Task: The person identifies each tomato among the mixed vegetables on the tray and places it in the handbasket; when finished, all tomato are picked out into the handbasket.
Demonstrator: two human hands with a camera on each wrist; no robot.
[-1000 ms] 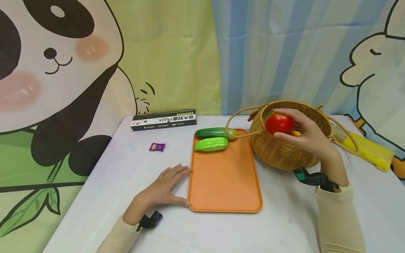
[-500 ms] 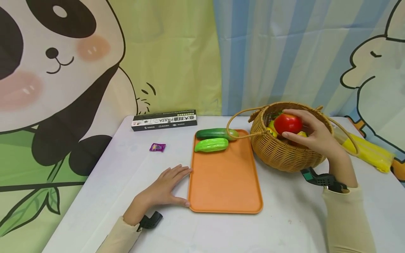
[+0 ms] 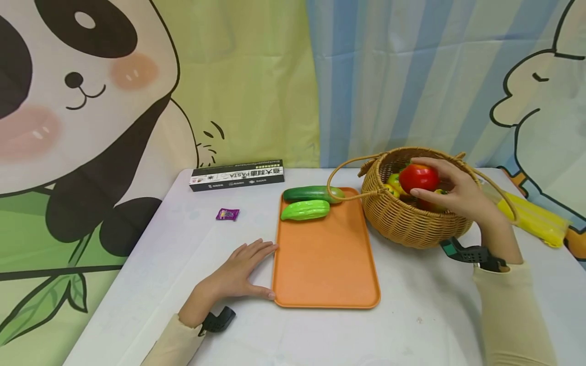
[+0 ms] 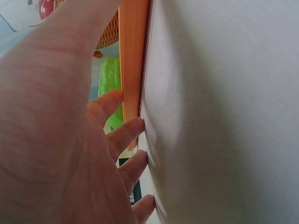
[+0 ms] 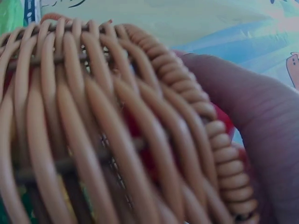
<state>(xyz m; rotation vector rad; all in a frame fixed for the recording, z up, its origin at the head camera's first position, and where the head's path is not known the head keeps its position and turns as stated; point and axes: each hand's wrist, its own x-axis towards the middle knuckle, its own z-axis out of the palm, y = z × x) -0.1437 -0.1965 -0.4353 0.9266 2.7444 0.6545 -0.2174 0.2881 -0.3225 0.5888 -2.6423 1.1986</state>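
Over the mouth of the wicker basket (image 3: 412, 223), my right hand (image 3: 462, 195) grips a red tomato (image 3: 418, 178) between thumb and fingers. Yellow and red produce (image 3: 394, 184) shows inside the basket beneath it. In the right wrist view the woven wall (image 5: 93, 121) hides most of the tomato. My left hand (image 3: 235, 272) lies on the table with fingers spread, its fingertips and thumb at the left edge of the orange tray (image 3: 327, 264). On the tray's far end lie a dark green cucumber (image 3: 306, 193) and a light green bumpy vegetable (image 3: 305, 209).
A black and white pasta box (image 3: 236, 175) lies at the table's back edge. A small purple wrapped candy (image 3: 227, 214) is left of the tray. The basket's handle (image 3: 343, 197) reaches over the tray's far right corner. A yellow packet (image 3: 535, 218) lies right of the basket.
My right hand has carried the tomato a little to the right, from the basket's left rim to over its middle, uncovering the yellow produce inside. The left hand has stayed put.
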